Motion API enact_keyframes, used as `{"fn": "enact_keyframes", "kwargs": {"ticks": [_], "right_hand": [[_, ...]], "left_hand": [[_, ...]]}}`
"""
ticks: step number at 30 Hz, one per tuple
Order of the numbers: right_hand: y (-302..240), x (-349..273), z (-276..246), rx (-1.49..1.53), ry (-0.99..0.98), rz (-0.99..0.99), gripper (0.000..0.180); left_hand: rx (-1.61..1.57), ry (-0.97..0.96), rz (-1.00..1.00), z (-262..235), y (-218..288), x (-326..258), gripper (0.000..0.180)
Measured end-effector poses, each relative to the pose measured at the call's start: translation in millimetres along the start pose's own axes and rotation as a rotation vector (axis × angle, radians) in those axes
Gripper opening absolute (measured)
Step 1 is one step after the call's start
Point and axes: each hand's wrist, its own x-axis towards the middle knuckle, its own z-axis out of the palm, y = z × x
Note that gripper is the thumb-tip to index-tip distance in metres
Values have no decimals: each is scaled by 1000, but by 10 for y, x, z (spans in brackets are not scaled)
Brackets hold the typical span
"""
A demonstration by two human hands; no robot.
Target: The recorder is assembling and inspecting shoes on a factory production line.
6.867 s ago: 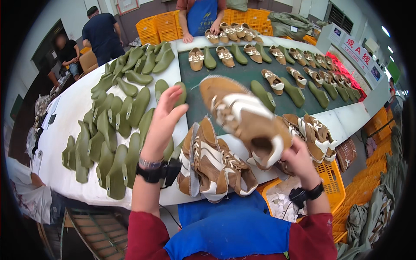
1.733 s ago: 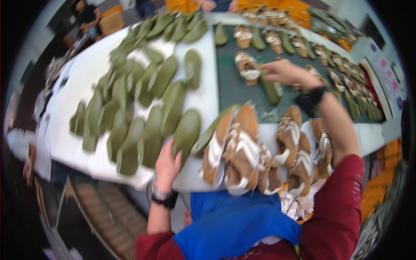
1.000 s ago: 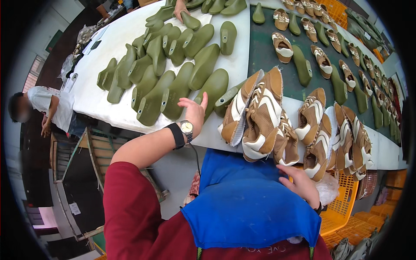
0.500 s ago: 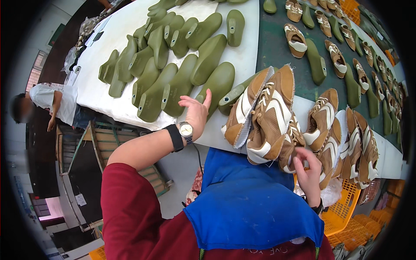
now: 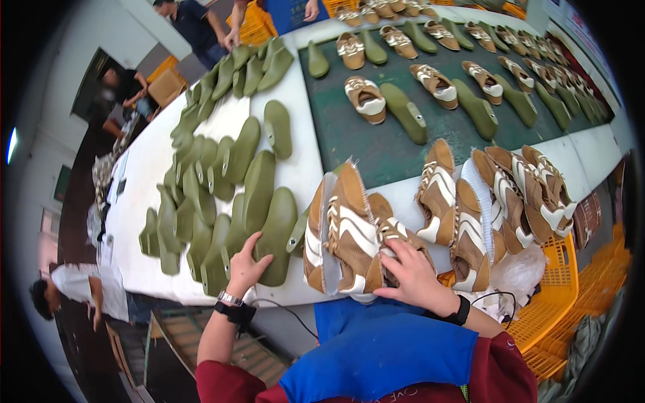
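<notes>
My left hand (image 5: pixel 246 270) is at the near edge of the white table, thumb and forefinger spread apart, touching the heel end of a green shoe last (image 5: pixel 279 232). More green lasts (image 5: pixel 232 238) lie close beside it. My right hand (image 5: pixel 418 281) grips the heel end of a brown-and-white sneaker (image 5: pixel 398 235), fingers over its opening and thumb lower at the heel. Part of that sneaker is hidden behind my hand and another brown-and-white sneaker (image 5: pixel 351 235), which leans on its side to the left. One more sneaker (image 5: pixel 313 245) stands left of that one.
Several sneakers (image 5: pixel 524 188) lean together at the right table edge. Lasts and sneakers stand in rows on a green mat (image 5: pixel 336 134). An orange crate (image 5: pixel 554 275) with plastic wrap is below right. A cable (image 5: pixel 285 310) hangs below the edge. Other people are around the table's far and left sides.
The view has turned, bringing more of the far table into sight. My right hand has gone from beside the sneaker onto its heel. My left hand remains by the lasts, its fingers lower now.
</notes>
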Motion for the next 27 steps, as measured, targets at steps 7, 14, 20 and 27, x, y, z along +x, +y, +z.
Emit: {"fn": "enact_keyframes", "kwargs": {"ticks": [7, 14, 20, 27], "right_hand": [[73, -12, -17, 66, 13, -14, 66], [106, 25, -84, 118, -17, 14, 77], [170, 62, -124, 185, -18, -35, 88], [163, 13, -89, 168, 21, -30, 87]], "left_hand": [[-437, -18, -32, -737, 223, 992, 54], [15, 25, 125, -430, 1202, 2812, 57], [345, -311, 134, 691, 1663, 3352, 63], [-144, -617, -66, 127, 1523, 2933, 67]]}}
